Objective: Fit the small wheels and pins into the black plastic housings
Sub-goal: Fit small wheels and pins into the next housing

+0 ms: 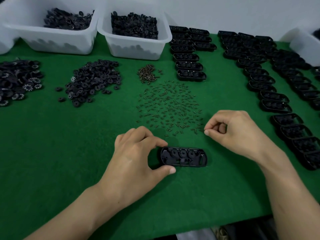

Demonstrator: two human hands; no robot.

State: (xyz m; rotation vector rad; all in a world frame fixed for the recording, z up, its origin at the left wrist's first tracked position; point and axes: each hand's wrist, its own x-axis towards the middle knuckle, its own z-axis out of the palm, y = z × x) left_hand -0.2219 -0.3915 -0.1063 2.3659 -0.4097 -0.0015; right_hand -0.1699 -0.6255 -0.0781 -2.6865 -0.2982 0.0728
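Black oblong plastic housing (184, 156) lies long-axis left-right, my left hand (136, 156) gripping its left end; right hand (237, 132) sits up-right of it, pinching at small dark pins (169, 104); can't tell if it's caught one.

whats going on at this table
A person is assembling parts on a green mat. The left hand grips one black housing by its left end; three wheels sit inside it. The right hand pinches at the near edge of the scattered pins; whether it holds one is unclear. Wheel piles lie left, rows of housings right.
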